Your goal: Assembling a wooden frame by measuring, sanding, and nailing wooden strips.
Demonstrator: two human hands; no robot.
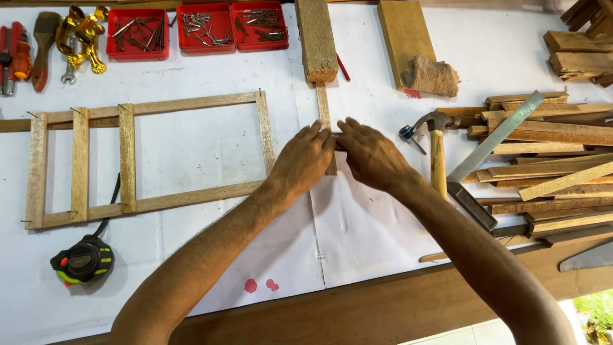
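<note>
The thin wooden strip (325, 121), running twelve to six, is pinched by left hand (305, 160) and right hand (372, 156), fingertips closed on it.

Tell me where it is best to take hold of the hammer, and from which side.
Grip the hammer by the lower part of its wooden handle, coming from the near edge of the table. It lies flat with the steel head far from the person and the handle pointing toward them. The right hand is right beside it. The wood strips crowd its right side, so a reach from there looks awkward.
</note>
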